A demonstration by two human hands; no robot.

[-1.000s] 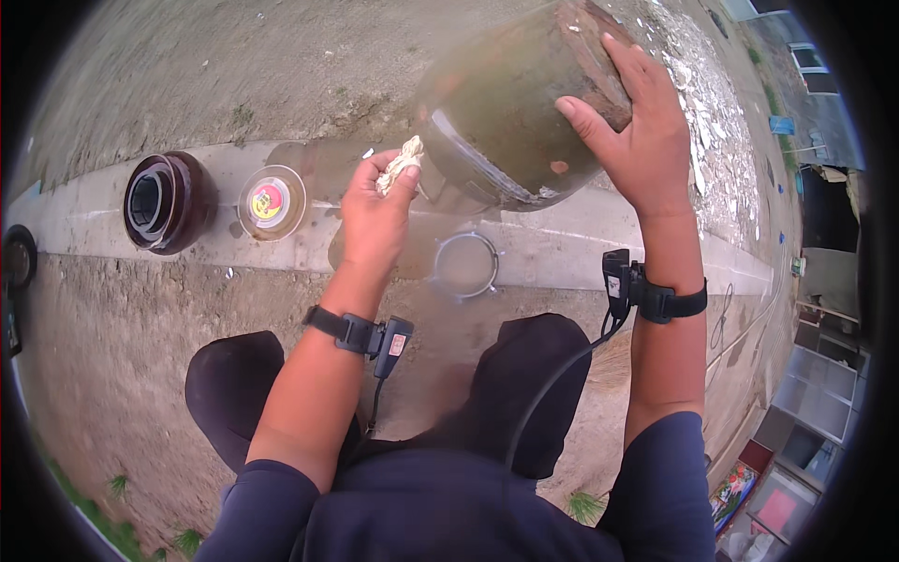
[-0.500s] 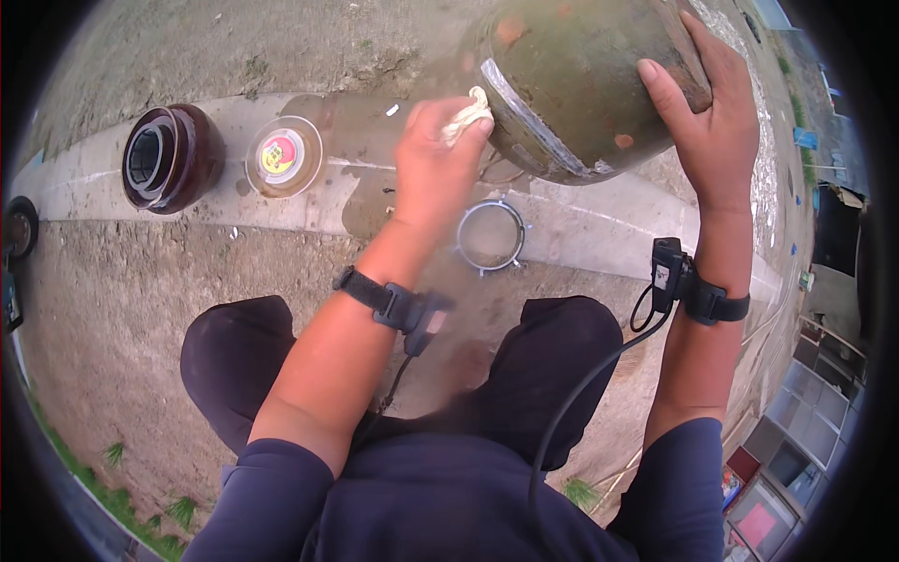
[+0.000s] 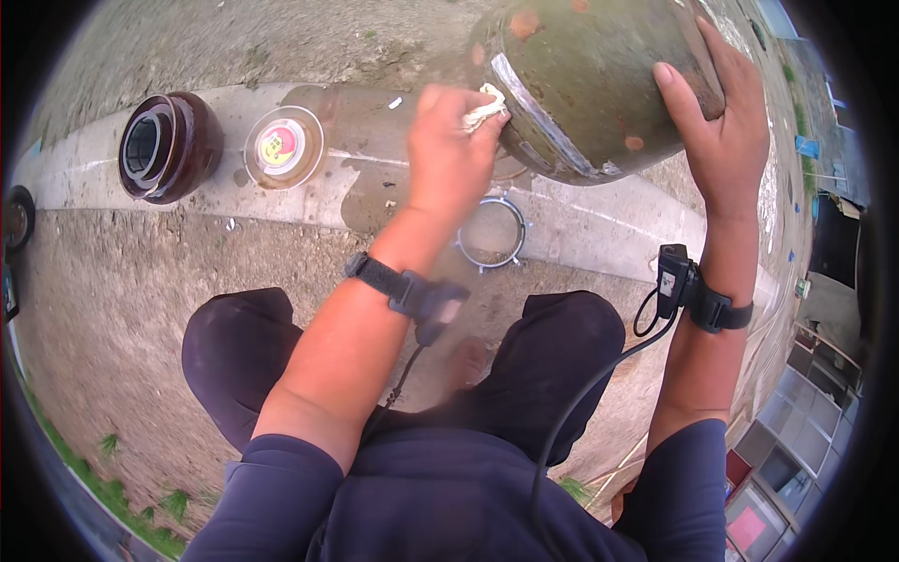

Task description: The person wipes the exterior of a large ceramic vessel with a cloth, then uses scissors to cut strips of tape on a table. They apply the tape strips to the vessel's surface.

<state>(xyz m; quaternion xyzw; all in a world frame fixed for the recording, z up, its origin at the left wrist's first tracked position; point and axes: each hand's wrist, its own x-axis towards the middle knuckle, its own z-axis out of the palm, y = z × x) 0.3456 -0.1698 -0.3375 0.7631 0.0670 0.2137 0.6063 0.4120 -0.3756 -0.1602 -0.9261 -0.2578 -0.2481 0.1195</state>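
The left hand point(image 3: 449, 145) pinches a pale cloth point(image 3: 486, 107) between its fingers point(image 3: 484, 142), beside a green jar point(image 3: 599, 84) — tilted beyond a ring point(image 3: 493, 264) on the concrete point(image 3: 599, 225) — whose right end the right hand point(image 3: 729, 140) grasps.

At the upper right of the frame, the large jar point(image 3: 599, 84) is olive green, dotted with orange-brown spots and crossed by a pale grey-white band. The crumpled cloth point(image 3: 484, 110) at upper centre is cream. At upper left, the pot point(image 3: 198, 140) is glossy reddish brown, its inside seemingly black, though shadow makes that uncertain; the see-through lid point(image 3: 302, 125) carries a red-pink and yellow disc. The paving strip point(image 3: 581, 206) is light grey with darker blotches, the soil point(image 3: 122, 281) brown, the shirt point(image 3: 468, 496) dark navy.
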